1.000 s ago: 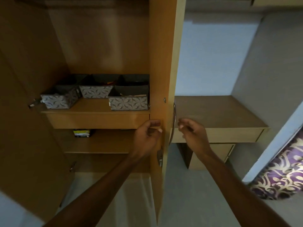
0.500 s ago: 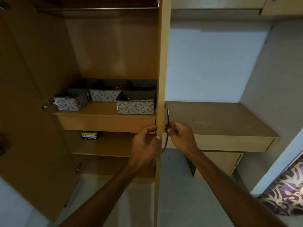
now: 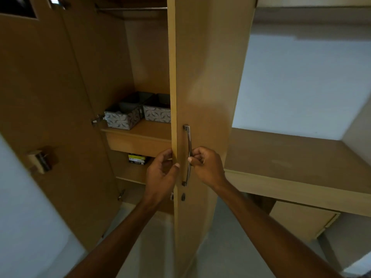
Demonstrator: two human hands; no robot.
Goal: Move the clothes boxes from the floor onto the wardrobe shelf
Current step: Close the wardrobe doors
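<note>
Fabric boxes [image 3: 122, 118] on shelf [image 3: 148, 129] look light, soft-walled; grip both rims. Left hand [image 3: 161, 174] curls round door edge [image 3: 172, 87]; right hand [image 3: 207, 167] pinches handle [image 3: 189, 146].

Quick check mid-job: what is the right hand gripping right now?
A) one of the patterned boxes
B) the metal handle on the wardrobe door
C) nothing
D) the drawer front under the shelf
B: the right hand curls its fingers round the metal handle on the wardrobe door, while the left hand pinches the door's edge; the patterned boxes sit untouched on the shelf.
</note>
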